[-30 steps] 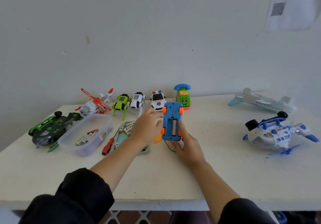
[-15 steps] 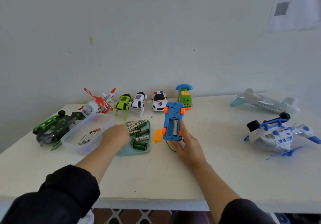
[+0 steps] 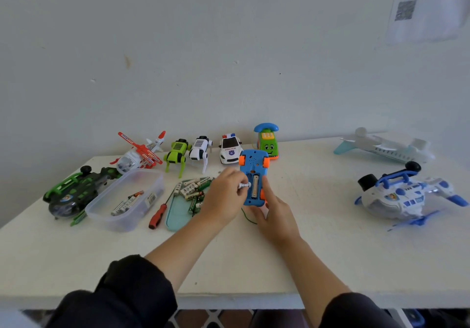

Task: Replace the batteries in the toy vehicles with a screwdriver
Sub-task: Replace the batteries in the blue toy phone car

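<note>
A blue toy car [image 3: 252, 167] with orange wheels lies belly-up at the table's middle, its battery bay uncovered with one battery inside. My right hand [image 3: 273, 213] grips the car's near end, thumb along its right side. My left hand [image 3: 225, 198] pinches a white battery [image 3: 243, 185] at the bay's left edge. A red-handled screwdriver [image 3: 159, 214] lies on the table left of a teal tray [image 3: 175, 215] that holds several batteries.
A clear plastic tub [image 3: 127, 200] holds a few batteries. Toys line the back: green helicopter [image 3: 76, 190], red-white helicopter [image 3: 140, 156], green robot dog [image 3: 176, 154], white robot dog [image 3: 201, 149], police car [image 3: 230, 148], green phone toy [image 3: 267, 142]. A white plane [image 3: 386, 149] and blue-white helicopter [image 3: 404, 195] sit right.
My left hand went left to the battery tray, then came back to the blue car pinching a white battery. The right hand stayed on the car.
</note>
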{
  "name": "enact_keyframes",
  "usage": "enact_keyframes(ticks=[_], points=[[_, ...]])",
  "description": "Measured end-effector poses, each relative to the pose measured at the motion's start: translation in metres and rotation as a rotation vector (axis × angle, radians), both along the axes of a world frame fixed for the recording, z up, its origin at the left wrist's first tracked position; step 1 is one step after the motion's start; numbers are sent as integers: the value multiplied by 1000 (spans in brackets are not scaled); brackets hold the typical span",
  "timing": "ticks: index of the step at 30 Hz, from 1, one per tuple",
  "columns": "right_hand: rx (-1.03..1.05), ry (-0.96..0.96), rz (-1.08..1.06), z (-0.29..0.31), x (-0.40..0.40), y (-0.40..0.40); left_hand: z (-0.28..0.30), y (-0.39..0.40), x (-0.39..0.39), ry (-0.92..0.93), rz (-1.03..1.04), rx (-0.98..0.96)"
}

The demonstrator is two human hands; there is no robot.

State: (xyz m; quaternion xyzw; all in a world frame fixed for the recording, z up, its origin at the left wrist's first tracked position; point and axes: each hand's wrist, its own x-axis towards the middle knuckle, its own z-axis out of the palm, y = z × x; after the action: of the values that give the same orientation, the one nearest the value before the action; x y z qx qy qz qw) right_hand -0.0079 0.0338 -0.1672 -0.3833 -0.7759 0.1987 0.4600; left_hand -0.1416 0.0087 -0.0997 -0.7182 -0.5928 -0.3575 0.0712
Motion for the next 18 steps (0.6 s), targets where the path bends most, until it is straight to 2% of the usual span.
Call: enact_keyframes(ticks=[4,8,11,14,18], points=[[9,-15,-19,1,0,-1,-22,2,0,176,-101,192],[15,-18,-27,0,0,1,-28,1,-5,216,-171,207],[12,0,-19,-2,-1,2,-26,7,-11,175,-146,200],[11,23,-20,-2,-1,2,-20,11,-10,-20,-25,35],[-2,64,-24,-1,0,3,-6,12,0,-492,-37,-344]])
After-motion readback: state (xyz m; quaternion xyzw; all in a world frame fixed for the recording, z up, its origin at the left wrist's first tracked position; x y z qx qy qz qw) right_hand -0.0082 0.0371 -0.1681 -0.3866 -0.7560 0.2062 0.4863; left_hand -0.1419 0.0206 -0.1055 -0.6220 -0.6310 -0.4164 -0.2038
